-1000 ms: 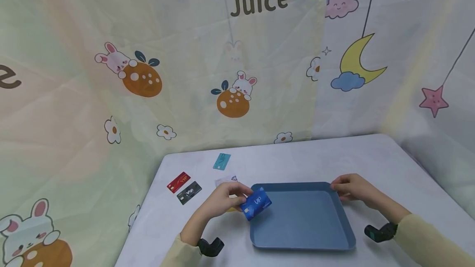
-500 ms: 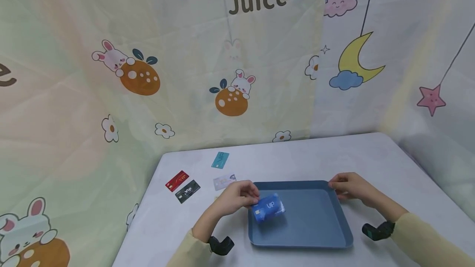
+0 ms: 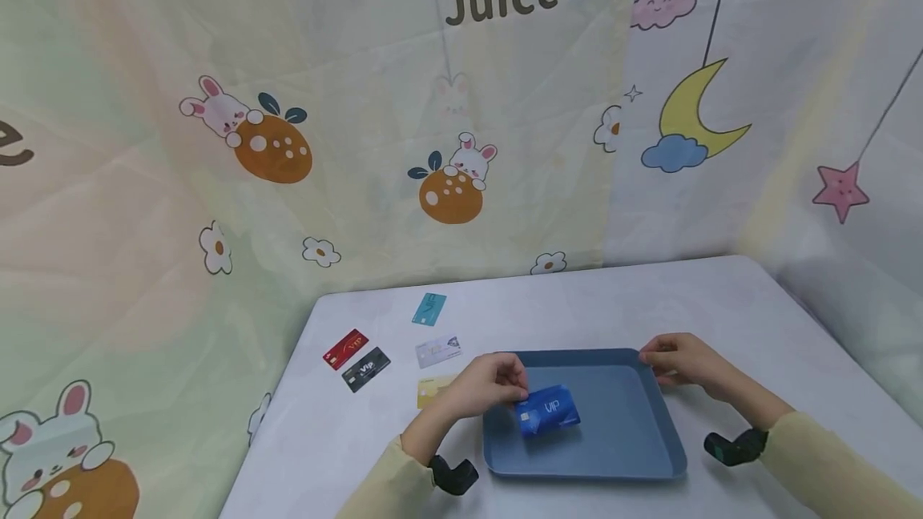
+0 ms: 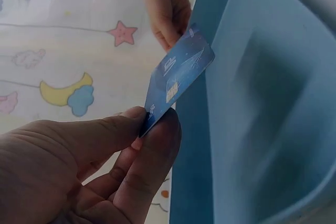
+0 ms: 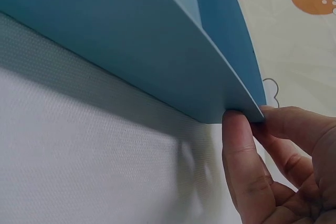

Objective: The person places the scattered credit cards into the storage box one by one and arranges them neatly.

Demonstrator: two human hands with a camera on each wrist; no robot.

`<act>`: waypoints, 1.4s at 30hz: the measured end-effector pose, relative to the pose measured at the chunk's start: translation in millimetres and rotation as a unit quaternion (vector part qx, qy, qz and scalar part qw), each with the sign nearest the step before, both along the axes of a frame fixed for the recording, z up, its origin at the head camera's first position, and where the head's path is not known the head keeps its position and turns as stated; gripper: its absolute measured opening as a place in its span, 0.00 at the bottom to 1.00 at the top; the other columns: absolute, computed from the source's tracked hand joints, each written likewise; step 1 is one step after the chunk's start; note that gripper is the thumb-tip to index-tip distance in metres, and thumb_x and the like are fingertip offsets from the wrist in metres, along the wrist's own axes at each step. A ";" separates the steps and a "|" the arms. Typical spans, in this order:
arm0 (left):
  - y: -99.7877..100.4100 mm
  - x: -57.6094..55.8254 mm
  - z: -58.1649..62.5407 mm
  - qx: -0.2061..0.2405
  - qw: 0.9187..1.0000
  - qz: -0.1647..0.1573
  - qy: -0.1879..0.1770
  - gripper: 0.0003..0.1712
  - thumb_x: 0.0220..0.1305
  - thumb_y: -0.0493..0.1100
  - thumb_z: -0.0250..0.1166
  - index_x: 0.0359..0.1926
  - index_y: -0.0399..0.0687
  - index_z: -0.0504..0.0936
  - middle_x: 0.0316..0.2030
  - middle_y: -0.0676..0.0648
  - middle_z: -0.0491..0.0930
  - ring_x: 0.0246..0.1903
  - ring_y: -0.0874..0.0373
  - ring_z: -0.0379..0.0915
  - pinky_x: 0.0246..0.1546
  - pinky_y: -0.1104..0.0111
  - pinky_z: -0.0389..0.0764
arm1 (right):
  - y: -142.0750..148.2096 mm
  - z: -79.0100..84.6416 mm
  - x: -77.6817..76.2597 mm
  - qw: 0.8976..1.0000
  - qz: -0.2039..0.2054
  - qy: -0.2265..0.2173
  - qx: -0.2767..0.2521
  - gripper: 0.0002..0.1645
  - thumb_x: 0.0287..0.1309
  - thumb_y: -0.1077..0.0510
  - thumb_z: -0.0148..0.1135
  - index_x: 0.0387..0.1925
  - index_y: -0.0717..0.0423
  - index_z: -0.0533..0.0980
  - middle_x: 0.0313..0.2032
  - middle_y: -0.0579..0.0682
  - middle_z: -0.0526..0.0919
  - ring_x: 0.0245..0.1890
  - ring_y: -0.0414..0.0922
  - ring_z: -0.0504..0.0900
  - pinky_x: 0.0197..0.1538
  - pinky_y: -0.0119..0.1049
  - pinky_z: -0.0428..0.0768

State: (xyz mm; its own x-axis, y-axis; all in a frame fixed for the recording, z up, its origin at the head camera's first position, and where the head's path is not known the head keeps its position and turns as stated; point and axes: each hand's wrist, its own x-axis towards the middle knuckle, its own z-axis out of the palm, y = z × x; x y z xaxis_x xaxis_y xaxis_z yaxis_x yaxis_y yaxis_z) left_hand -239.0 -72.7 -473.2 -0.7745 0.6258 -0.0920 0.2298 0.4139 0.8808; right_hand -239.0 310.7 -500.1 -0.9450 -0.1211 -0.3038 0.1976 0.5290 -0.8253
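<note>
A blue VIP card (image 3: 550,409) is pinched at one edge between thumb and fingertips of my left hand (image 3: 486,385). The left wrist view shows the card (image 4: 178,72) tilted in the air, above the inside of the blue-grey tray (image 3: 627,447), with a dark shadow on the tray floor. At the tray's far right corner, my right hand (image 3: 688,360) grips the rim. In the right wrist view its thumb and fingers pinch the corner of the tray (image 5: 157,66) from the outside.
Left of the tray lie a yellow card (image 3: 429,392), partly behind my left hand, a whitish card (image 3: 437,352), a teal card (image 3: 429,309), a red card (image 3: 346,349) and a black card (image 3: 366,369). A printed cloth (image 3: 375,183) hangs behind the white table (image 3: 570,303).
My left hand has carried the blue card rightward, from the tray's left edge to over its interior. The yellow and whitish cards show more. My right hand stays at the corner.
</note>
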 end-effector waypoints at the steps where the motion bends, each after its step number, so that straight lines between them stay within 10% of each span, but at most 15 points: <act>1: 2.2 0.0 -0.6 -0.001 1.000 -0.004 0.000 0.03 0.68 0.35 0.69 0.40 0.43 0.82 0.32 0.53 0.83 0.31 0.64 0.79 0.36 0.68 0.87 | 0.0 -0.4 0.3 1.000 0.001 0.001 -0.001 0.17 0.72 0.55 0.62 0.48 0.68 0.80 0.39 0.52 0.85 0.38 0.45 0.82 0.39 0.36 0.87; 42: 89.0 8.5 -20.8 -0.103 0.984 -0.107 0.101 0.07 0.63 0.36 0.73 0.35 0.48 0.82 0.29 0.60 0.82 0.28 0.74 0.72 0.32 0.80 0.75 | -0.9 0.3 5.0 1.000 -0.011 0.005 -0.004 0.19 0.72 0.52 0.62 0.49 0.66 0.79 0.41 0.52 0.84 0.39 0.45 0.81 0.38 0.35 0.86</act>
